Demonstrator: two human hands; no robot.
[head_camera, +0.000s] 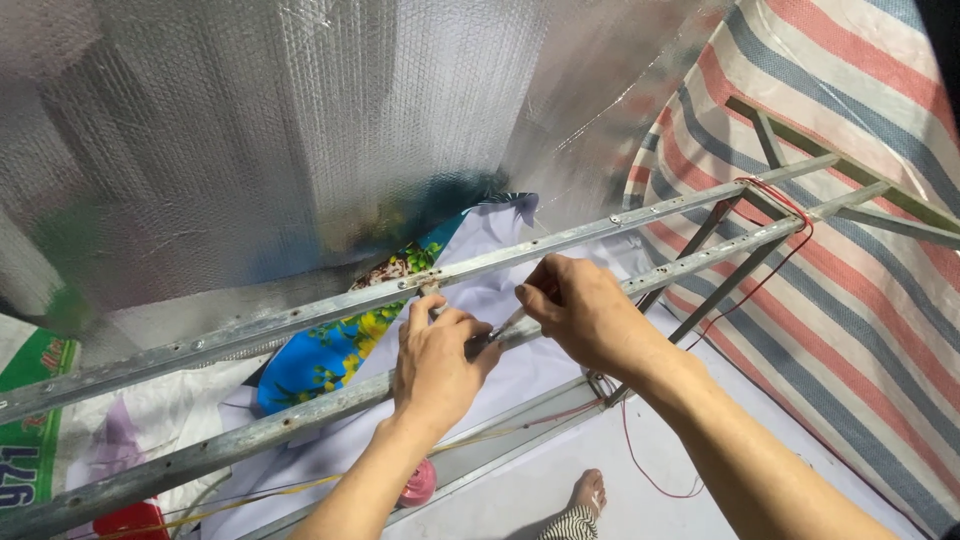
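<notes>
Both bare forearms reach up and forward from the bottom of the view, converging near the middle. The left hand (437, 358) has its back turned to the camera, the wrist straight, the fingers curled forward and closed in a loose grip, the knuckles uppermost. The right hand (580, 310) comes in from the lower right on a longer, more slanted forearm; its wrist bends slightly inward, and its thumb and fingertips pinch together, pointing toward the left hand. The two hands sit just beside each other, fingertips almost meeting. A bare foot (588, 492) shows below.
</notes>
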